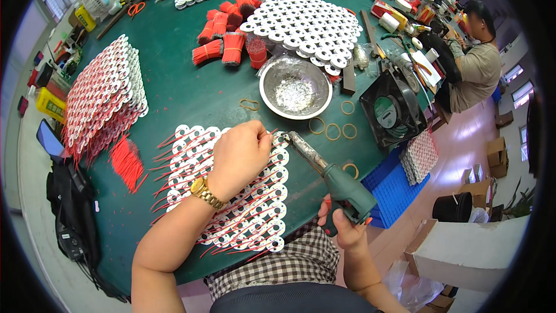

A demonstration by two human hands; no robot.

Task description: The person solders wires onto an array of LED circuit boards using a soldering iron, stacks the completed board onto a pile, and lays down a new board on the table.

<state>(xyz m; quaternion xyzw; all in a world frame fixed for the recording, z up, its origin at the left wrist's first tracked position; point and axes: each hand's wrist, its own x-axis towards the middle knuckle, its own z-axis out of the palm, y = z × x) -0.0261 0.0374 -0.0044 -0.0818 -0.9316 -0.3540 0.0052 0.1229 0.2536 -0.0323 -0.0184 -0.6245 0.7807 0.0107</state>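
My right hand (343, 226) grips the handle of a dark green soldering gun (347, 191). Its metal tip reaches the upper right corner of a panel of white round circuit boards (269, 208) on the table. Red wires (161, 182) lie across that panel and stick out past its left side. Over the panel's upper part is my left hand (243, 150), fingers pinched together close to the soldering tip. What the fingertips hold is too small to make out. A gold watch (207, 193) circles my left wrist.
Beyond the soldering tip stands a metal bowl (295, 88) with silvery bits. Rubber bands (333, 131) and a black fan (389, 107) are to its right. Red wire bundles (233, 48) and stacked panels (304, 23) lie farther back; another stack (107, 90) is left. A person (478, 58) sits at right.
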